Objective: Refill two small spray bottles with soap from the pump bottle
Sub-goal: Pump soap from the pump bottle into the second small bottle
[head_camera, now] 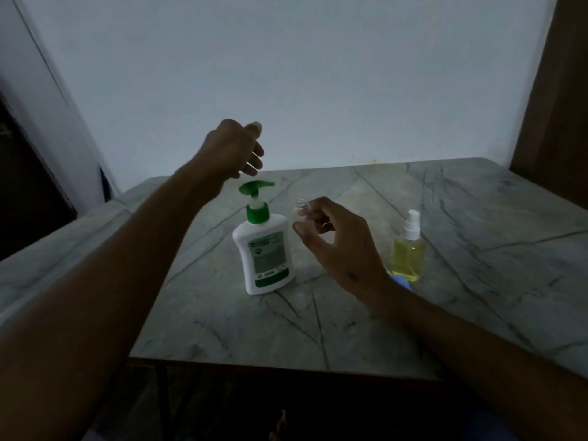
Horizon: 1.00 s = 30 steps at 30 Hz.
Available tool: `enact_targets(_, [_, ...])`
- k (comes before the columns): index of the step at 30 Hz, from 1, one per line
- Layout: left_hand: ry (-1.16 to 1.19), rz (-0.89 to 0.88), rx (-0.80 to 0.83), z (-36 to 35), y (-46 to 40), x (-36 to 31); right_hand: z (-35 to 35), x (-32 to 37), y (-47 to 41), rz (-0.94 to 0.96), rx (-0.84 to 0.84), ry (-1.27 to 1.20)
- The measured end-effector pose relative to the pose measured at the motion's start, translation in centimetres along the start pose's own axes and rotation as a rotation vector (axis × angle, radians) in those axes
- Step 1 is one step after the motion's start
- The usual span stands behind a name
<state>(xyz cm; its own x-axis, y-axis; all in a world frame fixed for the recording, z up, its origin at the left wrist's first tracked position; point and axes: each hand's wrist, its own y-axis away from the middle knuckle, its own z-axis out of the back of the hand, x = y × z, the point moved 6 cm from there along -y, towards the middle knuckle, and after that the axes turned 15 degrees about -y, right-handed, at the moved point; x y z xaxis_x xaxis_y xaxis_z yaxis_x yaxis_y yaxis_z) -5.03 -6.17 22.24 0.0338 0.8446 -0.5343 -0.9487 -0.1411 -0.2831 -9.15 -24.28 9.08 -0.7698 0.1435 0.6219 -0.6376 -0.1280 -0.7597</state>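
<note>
A grey marble-patterned worktop (366, 313) with dark veins is carrying the things, its far edge meeting a pale wall. A white pump bottle (264, 249) with a green pump head is standing upright near the middle, and a small spray bottle (409, 253) of yellow liquid with a white sprayer is standing well to its right. A blue object (402, 280), mostly hidden, is lying just beside the spray bottle's base.

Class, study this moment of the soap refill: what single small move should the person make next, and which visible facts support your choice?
Probably bring the small clear bottle under the green pump's spout. The right hand pinches that bottle, uncapped and seemingly empty, just right of and below the spout. The left hand hovers open above the pump head, not pressing. The other spray bottle looks filled and capped.
</note>
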Motion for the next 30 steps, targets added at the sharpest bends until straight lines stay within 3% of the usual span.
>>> enact_targets(10, [-0.096,0.097,-0.038,-1.6,-0.6,0.2,0.0,1.2,-1.5,0.114,-0.099,0.04])
enact_targets(30, [-0.243,0.079,0.055,-3.8,-1.9,1.4,-0.5,2.0,-1.0,0.089,-0.085,0.068])
